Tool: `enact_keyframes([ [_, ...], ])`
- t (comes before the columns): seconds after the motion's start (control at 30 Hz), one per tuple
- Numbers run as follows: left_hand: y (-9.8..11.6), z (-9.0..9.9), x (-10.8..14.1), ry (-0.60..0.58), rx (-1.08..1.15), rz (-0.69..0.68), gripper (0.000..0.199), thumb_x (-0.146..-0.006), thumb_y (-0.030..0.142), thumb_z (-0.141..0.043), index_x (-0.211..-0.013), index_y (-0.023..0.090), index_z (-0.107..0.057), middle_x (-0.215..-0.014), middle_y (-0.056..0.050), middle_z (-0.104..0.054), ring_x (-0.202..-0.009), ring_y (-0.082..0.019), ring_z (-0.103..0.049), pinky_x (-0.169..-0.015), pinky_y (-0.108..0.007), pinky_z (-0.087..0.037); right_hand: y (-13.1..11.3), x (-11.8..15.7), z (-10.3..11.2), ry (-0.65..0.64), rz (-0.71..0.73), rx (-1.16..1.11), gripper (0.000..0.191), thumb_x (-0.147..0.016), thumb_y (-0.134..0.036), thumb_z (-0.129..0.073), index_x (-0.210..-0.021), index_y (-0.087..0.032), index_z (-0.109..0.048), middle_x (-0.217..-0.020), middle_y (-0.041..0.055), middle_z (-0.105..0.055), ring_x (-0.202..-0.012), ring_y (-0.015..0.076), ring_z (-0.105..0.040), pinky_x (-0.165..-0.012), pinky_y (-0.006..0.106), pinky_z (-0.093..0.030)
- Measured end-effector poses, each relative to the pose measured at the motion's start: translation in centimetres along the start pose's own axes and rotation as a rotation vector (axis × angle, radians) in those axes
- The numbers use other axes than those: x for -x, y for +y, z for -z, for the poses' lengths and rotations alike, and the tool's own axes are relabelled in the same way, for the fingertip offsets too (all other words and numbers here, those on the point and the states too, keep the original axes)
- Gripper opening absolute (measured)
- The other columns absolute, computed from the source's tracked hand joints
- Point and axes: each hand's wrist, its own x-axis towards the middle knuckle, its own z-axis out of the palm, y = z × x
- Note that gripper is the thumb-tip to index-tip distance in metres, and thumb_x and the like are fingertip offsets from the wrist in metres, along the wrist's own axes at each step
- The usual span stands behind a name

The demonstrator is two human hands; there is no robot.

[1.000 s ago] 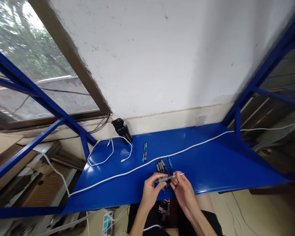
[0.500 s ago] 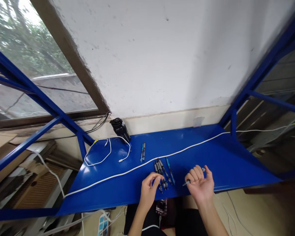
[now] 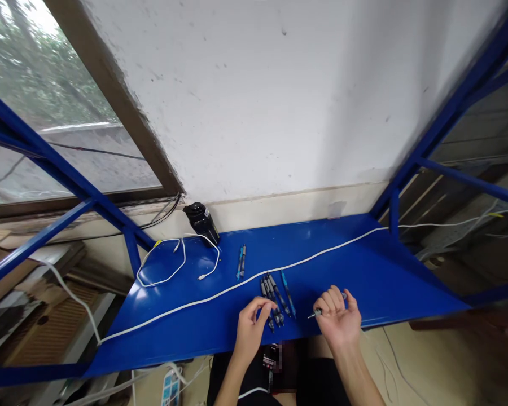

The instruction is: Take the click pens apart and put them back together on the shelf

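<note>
My right hand (image 3: pixel 341 322) is wrapped round a pen (image 3: pixel 315 313), palm up; the pen's tip sticks out at the left, and its other end shows by the thumb. My left hand (image 3: pixel 250 330) has its thumb and fingertips pinched together, and I cannot make out what is between them. Right beside those fingertips lie several grey-and-black pens (image 3: pixel 273 290), partly covered by the left hand. A blue pen (image 3: pixel 288 293) lies just right of that group. Farther back, a blue pen (image 3: pixel 239 263) and a grey pen (image 3: pixel 243 260) lie side by side.
A white cable (image 3: pixel 309 259) runs across the blue table (image 3: pixel 186 332), behind the pen group. At the back left stand a black bottle (image 3: pixel 202 223) and a coiled white cable (image 3: pixel 161 282). Blue frame bars flank the table. A power strip (image 3: pixel 170 386) is below.
The view has shifted slightly, moving everything a little left. In my right hand the pen's tip sticks out farther. My left hand keeps its pinch beside the pens.
</note>
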Motion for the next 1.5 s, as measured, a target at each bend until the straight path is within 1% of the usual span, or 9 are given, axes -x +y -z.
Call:
enact_keyframes([
  [0.2,-0.4,-0.1,0.0,-0.006,0.001,-0.021,0.033,-0.107,0.047,-0.064,-0.095,0.02,-0.08,-0.096,-0.007,-0.08,-0.096,-0.025,-0.074,-0.089,-0.032,-0.055,0.4,0.3,-0.6,0.026,-0.016,0.007,0.044,-0.098,-0.029,-0.068,-0.075,-0.026,-0.031,-0.062,-0.0107,-0.026,-0.05,0.0105,-0.03,-0.044,0.026,-0.035],
  [0.4,-0.8,-0.8,0.4,0.074,-0.11,-0.085,0.025,-0.11,0.041,-0.063,-0.104,0.022,-0.078,-0.101,-0.006,-0.077,-0.095,-0.024,-0.072,-0.09,-0.033,-0.054,1.4,-0.3,-3.0,-0.023,-0.067,0.072,0.029,-0.095,-0.025,-0.074,-0.081,-0.025,-0.048,-0.083,-0.0028,-0.055,-0.075,0.0154,-0.057,-0.074,0.037,-0.059],
  [0.47,-0.8,-1.1,0.5,0.102,-0.159,-0.124,0.021,-0.11,0.037,-0.062,-0.108,0.023,-0.078,-0.104,-0.007,-0.076,-0.097,-0.024,-0.071,-0.09,-0.034,-0.055,2.2,-1.1,-3.1,-0.042,-0.061,0.235,0.028,-0.096,-0.037,-0.077,-0.085,-0.025,-0.055,-0.09,-0.0007,-0.06,-0.081,0.0183,-0.061,-0.081,0.042,-0.059],
  [0.57,-0.6,-1.6,0.6,0.12,-0.214,-0.186,0.017,-0.11,0.029,-0.061,-0.111,0.024,-0.077,-0.108,-0.008,-0.076,-0.103,-0.026,-0.071,-0.093,-0.036,-0.056,3.7,-2.9,-2.7,-0.147,0.049,0.578,0.041,-0.101,-0.066,-0.069,-0.095,-0.026,-0.064,-0.071,-0.0057,-0.05,-0.062,0.0152,-0.05,-0.068,0.035,-0.053],
  [0.67,-0.7,-2.1,0.6,0.132,-0.277,-0.251,0.019,-0.108,0.019,-0.059,-0.112,0.024,-0.077,-0.111,-0.009,-0.076,-0.109,-0.027,-0.07,-0.099,-0.04,-0.057,5.5,-5.3,-2.6,-0.321,0.215,1.05,0.049,-0.107,-0.072,-0.053,-0.108,-0.026,-0.068,-0.064,-0.0068,-0.046,-0.057,0.0155,-0.046,-0.062,0.032,-0.046],
  [0.83,-1.4,-2.9,0.7,0.158,-0.397,-0.303,0.03,-0.104,0.007,-0.055,-0.115,0.026,-0.076,-0.116,-0.01,-0.072,-0.111,-0.027,-0.069,-0.099,-0.041,-0.058,9.3,-9.4,-3.2,-0.685,0.458,1.925,0.048,-0.113,-0.062,-0.047,-0.133,-0.025,-0.07,-0.114,0.0113,-0.071,-0.105,0.0284,-0.066,-0.098,0.044,-0.052],
  [1.1,-2.1,-3.1,0.8,0.163,-0.435,-0.267,0.036,-0.098,-0.001,-0.051,-0.114,0.024,-0.072,-0.118,-0.012,-0.067,-0.114,-0.029,-0.065,-0.099,-0.045,-0.06,14.9,-11.8,-3.0,-0.835,0.486,2.198,0.052,-0.113,-0.061,-0.046,-0.138,-0.024,-0.071,-0.119,0.016,-0.071,-0.111,0.0358,-0.065,-0.101,0.052,-0.049],
  [1.3,-2.3,-3.2,0.9,0.186,-0.465,-0.266,0.048,-0.09,-0.006,-0.052,-0.119,0.026,-0.074,-0.125,-0.013,-0.068,-0.118,-0.033,-0.065,-0.098,-0.049,-0.062,13.0,-9.7,-2.7,-0.911,0.469,2.115,0.039,-0.116,-0.051,-0.044,-0.137,-0.03,-0.069,-0.133,0.0128,-0.068,-0.122,0.0332,-0.065,-0.107,0.053,-0.052],
  [1.5,-2.0,-3.1,0.8,0.195,-0.394,-0.255,0.042,-0.099,-0.001,-0.049,-0.119,0.026,-0.073,-0.123,-0.012,-0.069,-0.116,-0.029,-0.067,-0.1,-0.045,-0.062,6.6,-6.1,0.5,-0.685,0.552,1.973,0.028,-0.113,-0.048,-0.052,-0.127,-0.03,-0.069,-0.129,0.0123,-0.069,-0.123,0.0341,-0.066,-0.109,0.055,-0.052],
])
